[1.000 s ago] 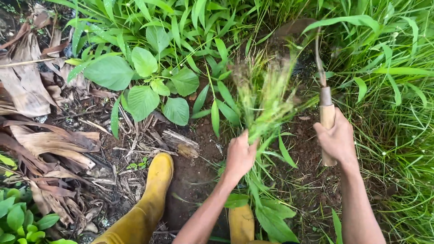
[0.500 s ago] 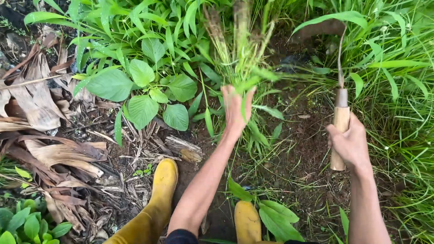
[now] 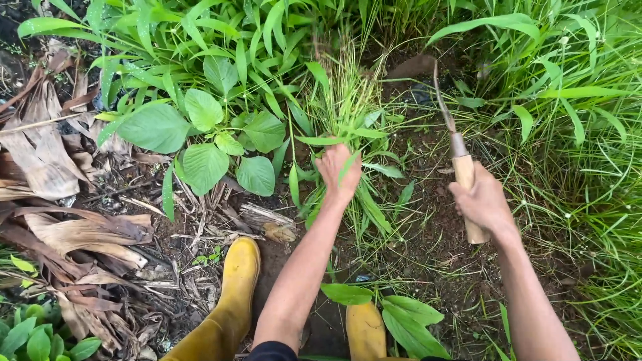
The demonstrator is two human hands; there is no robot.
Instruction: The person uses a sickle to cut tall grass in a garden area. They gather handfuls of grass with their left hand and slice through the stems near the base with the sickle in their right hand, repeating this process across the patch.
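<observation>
Now left hand (image 3: 339, 175) grips grass clump (image 3: 344, 100) rising ahead; right hand (image 3: 483, 200) clasps sickle (image 3: 461, 167) alongside.

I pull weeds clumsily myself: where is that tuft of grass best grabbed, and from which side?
Low on the grass tuft, where its stems bunch together near the soil, coming from the near side as the left hand does. Higher up the blades fan out loosely and would probably slip or tear.
</observation>
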